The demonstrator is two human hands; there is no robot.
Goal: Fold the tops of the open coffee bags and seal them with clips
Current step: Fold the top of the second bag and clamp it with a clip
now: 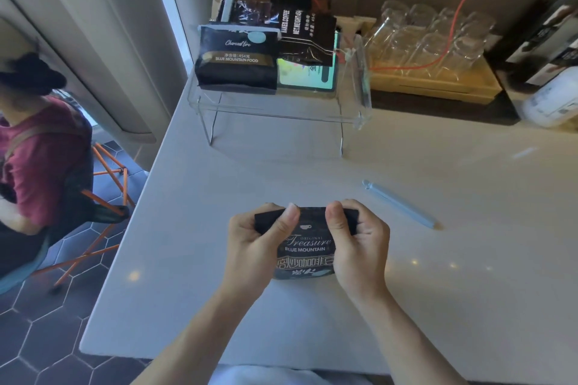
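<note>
On the counter (194,228) near its front edge, the coffee bag (308,247) stands between both hands: left hand (253,247) and right hand (359,244) closed on its folded top. If one grip loosens, the fold may spring open before the blue clip (402,205), lying well apart, is reached.

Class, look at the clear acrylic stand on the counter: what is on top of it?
On the clear stand lie black coffee bags, one under a pale clip. A lit screen peeks out beneath them; the bags cover the rest of it.
</note>
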